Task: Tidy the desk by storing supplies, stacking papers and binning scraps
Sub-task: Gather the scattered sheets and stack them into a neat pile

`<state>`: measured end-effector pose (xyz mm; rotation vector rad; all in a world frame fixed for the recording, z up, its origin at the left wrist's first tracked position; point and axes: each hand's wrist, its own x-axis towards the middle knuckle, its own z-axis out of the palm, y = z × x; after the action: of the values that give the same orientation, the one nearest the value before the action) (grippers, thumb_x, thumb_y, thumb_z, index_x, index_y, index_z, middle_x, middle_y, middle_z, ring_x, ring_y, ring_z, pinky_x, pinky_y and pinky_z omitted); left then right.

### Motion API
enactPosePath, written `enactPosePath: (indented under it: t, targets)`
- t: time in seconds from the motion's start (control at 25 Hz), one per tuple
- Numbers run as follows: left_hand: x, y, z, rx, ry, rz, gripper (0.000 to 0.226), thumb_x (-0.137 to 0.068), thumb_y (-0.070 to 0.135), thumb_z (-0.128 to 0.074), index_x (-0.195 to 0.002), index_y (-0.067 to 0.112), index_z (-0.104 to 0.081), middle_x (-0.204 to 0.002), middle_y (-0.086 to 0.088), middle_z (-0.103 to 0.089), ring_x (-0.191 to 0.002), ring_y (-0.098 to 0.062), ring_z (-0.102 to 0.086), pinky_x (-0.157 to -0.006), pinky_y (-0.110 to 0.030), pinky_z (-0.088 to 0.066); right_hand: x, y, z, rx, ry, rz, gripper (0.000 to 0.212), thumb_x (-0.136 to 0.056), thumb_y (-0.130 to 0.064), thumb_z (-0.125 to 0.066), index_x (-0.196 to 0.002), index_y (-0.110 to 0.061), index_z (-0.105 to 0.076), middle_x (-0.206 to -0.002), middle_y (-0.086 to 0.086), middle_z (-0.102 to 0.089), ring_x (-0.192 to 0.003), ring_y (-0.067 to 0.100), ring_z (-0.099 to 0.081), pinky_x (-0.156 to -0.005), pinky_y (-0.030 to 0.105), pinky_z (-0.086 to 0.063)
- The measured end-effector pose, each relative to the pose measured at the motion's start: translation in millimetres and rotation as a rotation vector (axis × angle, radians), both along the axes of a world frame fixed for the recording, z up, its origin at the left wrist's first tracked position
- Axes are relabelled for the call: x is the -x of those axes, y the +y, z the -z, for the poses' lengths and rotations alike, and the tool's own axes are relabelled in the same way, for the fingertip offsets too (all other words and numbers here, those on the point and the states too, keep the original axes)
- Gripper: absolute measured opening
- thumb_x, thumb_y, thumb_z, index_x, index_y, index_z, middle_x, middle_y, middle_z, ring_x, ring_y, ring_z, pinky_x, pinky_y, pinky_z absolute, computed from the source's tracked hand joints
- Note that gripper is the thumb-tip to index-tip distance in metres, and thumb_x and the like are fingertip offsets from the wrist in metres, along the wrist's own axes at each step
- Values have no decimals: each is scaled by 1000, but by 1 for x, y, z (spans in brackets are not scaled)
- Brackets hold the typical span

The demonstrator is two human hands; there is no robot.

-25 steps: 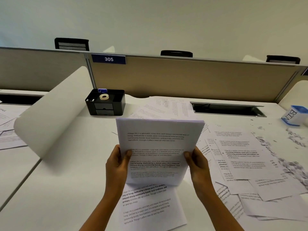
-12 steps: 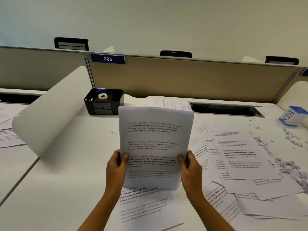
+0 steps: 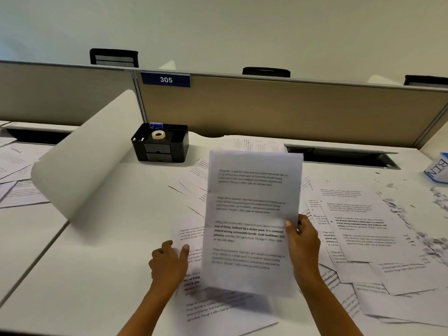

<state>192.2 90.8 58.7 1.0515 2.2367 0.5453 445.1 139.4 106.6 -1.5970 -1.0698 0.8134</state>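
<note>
White printed sheets [image 3: 252, 214] in a thin stack stand upright just above the white desk [image 3: 97, 275]. The right hand [image 3: 303, 241] grips them at their right edge, thumb pressed on the front and fingers hidden behind. The left hand [image 3: 167, 263] is low beside the stack, its thumb on the left edge of a flat printed sheet [image 3: 218, 311]. Its fingers are curled; whether they pinch the sheet cannot be told. Loose printed pages [image 3: 363, 226] litter the desk to the right, near grey paper scraps [image 3: 431, 238] and a blue-rimmed tub marked BIN [image 3: 438, 169]. A black plastic organiser [image 3: 161, 151] holding a clear tape roll [image 3: 158, 134] sits at the back.
</note>
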Motion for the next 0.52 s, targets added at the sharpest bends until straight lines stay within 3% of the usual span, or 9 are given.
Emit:
enactPosePath:
  t: [0.16, 0.28, 0.36, 0.44, 0.52]
  targets:
    - [-6, 7, -7, -51, -164, -109, 53, -96, 40, -37, -138, 8, -31, -141, -23, -36, -130, -37, -34, -108, -46, -26, 10, -6, 18, 254, 122, -121, 16, -93, -17, -51, -108, -16, -58, -99, 5, -68, -86, 24, -67, -79, 42, -57]
    - [-6, 7, -4, -75, -224, -141, 52, -96, 40, -38, -137, 9, -31, -139, -23, -39, -126, -38, -40, -107, -49, -32, 26, -9, 28, 361, 26, -222, 19, -94, -14, -48, -112, -11, -55, -102, 8, -66, -81, 19, -66, -65, 28, -56]
    - [-8, 5, -5, -102, -222, -126, 59, -93, 42, -45, -139, 12, -23, -136, -23, -42, -122, -40, -43, -105, -51, -35, 37, -11, 32, 404, -215, -299, 24, -96, -15, -45, -119, -10, -51, -116, 8, -61, -88, 14, -61, -69, 20, -50]
    - [-13, 2, -8, -140, -212, -100, 70, -89, 45, -52, -140, 19, -13, -132, -23, -44, -119, -41, -46, -101, -51, -38, 50, -11, 33, 494, -654, -382, 33, -97, -24, -41, -129, -13, -41, -129, 8, -49, -111, 19, -49, -89, 31, -44]
    - [-16, 0, -12, -164, -199, -73, 77, -85, 46, -58, -139, 25, -7, -130, -21, -45, -115, -41, -48, -96, -51, -41, 64, -12, 30, 550, -834, -391, 40, -96, -29, -42, -132, -15, -33, -134, 10, -37, -123, 27, -37, -99, 40, -38]
